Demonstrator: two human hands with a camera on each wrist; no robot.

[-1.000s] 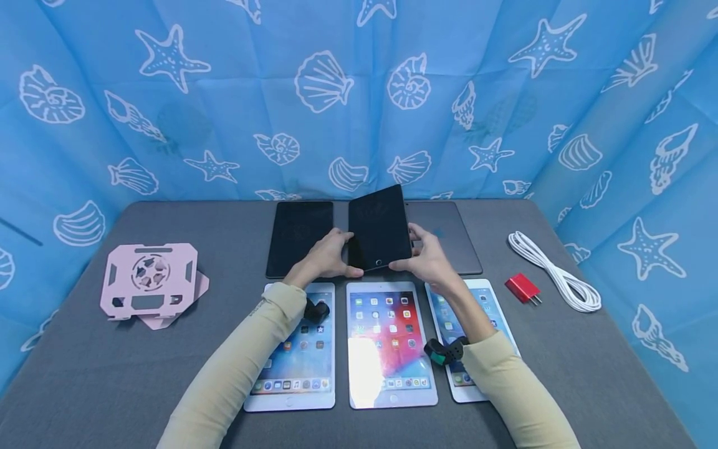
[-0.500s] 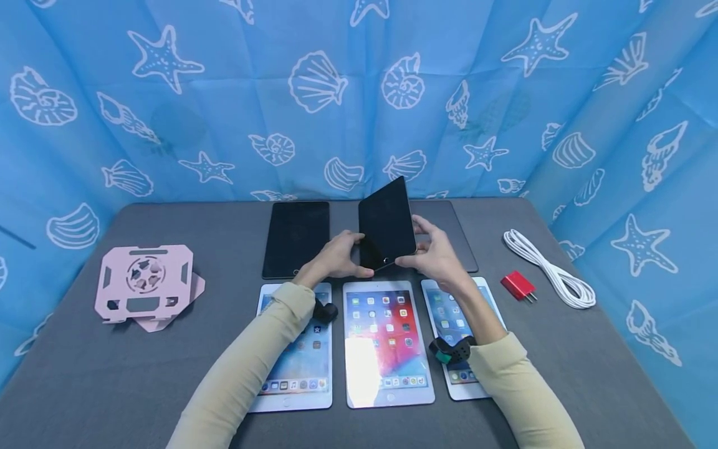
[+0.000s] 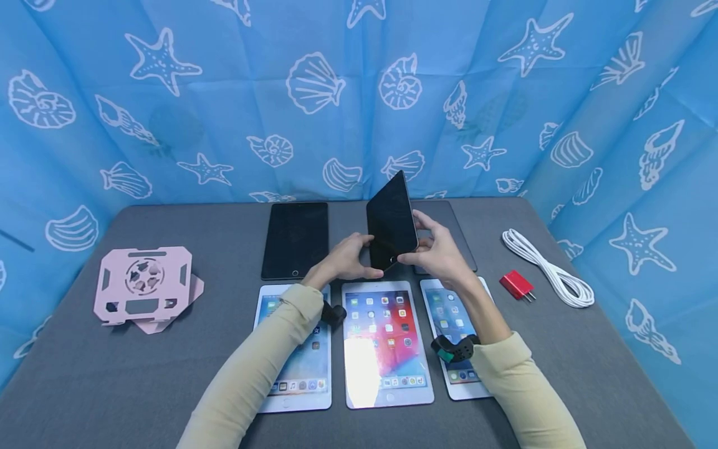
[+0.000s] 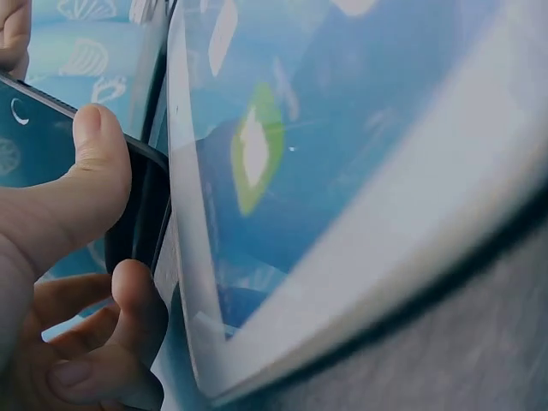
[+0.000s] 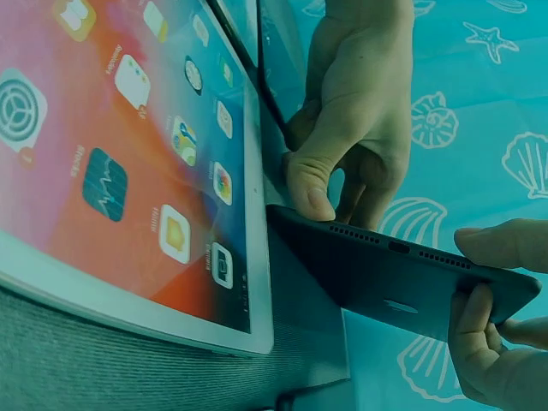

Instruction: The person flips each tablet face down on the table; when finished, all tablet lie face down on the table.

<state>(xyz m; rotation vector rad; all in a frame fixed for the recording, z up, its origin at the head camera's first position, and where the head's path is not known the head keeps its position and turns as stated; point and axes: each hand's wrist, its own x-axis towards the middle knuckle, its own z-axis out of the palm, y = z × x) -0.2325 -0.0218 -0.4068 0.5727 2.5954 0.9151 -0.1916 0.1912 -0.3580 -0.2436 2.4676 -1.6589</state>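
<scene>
A black tablet is held by both hands above the middle of the back row, tilted steeply with its right edge raised. My left hand pinches its lower left edge; the left wrist view shows the thumb on the screen side and curled fingers behind. My right hand grips the right edge near the home button corner. In the right wrist view, the tablet's dark back and its port edge show, with the right fingers against the back.
A black tablet lies at back left, a grey tablet at back right. In front are three white tablets with lit screens, the middle one between my forearms. A pink stand, red charger plug and white cable lie at the sides.
Both hands have carried the black tablet a little to the right. Its right side has risen and the screen has turned more steeply to the left.
</scene>
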